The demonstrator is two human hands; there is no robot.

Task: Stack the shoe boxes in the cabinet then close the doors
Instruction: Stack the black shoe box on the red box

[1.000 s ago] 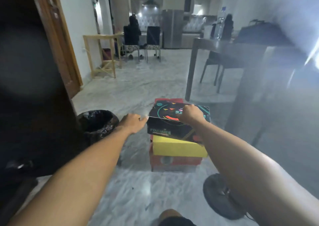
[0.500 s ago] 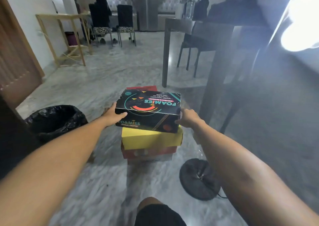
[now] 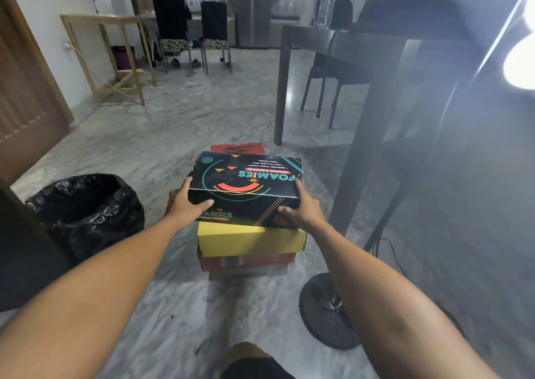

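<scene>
Gripping black shoe box (image 3: 246,181) endwise, long axis crosswise.

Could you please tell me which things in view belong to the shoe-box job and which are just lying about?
Part of the job:
- black Foamies box, held by left hand and right hand
- yellow box beneath it
- red box lower in the stack
- second red box behind

Just lying about:
- black-lined bin
- round stand base
- dark table
- wooden frame table
</scene>
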